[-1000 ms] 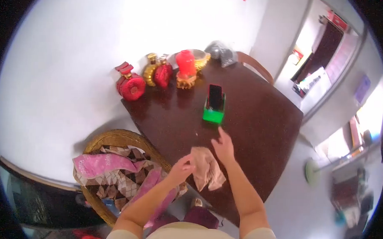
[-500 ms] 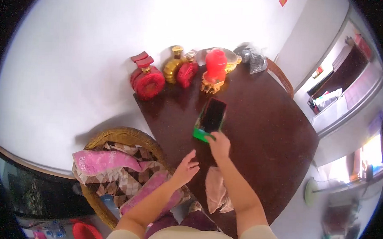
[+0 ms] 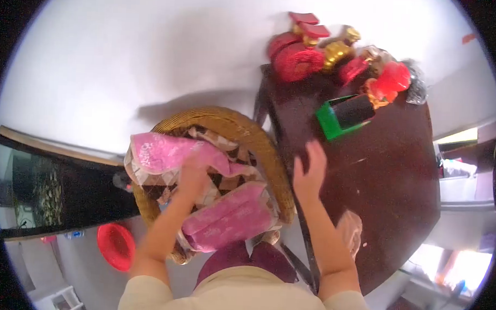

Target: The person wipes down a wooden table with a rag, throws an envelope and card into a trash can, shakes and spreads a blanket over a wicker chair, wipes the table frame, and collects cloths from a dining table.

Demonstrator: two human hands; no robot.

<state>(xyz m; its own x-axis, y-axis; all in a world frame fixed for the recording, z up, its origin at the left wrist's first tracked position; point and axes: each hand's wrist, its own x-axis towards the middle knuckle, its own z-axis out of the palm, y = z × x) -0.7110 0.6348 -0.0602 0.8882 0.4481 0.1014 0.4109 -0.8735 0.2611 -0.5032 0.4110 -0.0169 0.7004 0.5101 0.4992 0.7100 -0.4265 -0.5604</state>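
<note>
My left hand (image 3: pixel 194 174), smeared by motion, is over the wicker chair at the lower edge of a pink patterned cloth (image 3: pixel 169 154); whether its fingers touch or grip the cloth I cannot make out. A second pink cloth (image 3: pixel 232 219) lies on the chair's front, nearer my legs. My right hand (image 3: pixel 311 176) hovers at the left side of the dark table with thumb and fingers apart, holding nothing. Beyond it on the table stands a green box (image 3: pixel 330 123) with a black rectangular thing (image 3: pixel 352 111) in it.
The wicker chair (image 3: pixel 214 116) carries a checkered cushion. Red bottles (image 3: pixel 299 64), a gold bottle (image 3: pixel 337 53) and a red vase-shaped thing (image 3: pixel 395 78) crowd the back of the table (image 3: pixel 384 176). A pale pink cloth (image 3: pixel 350 232) lies near its front. On the floor is a red basin (image 3: pixel 116 246).
The view has swung left toward the chair. My right hand has come off the green box and opened. My left hand has moved from beside the table to the pink cloth on the chair.
</note>
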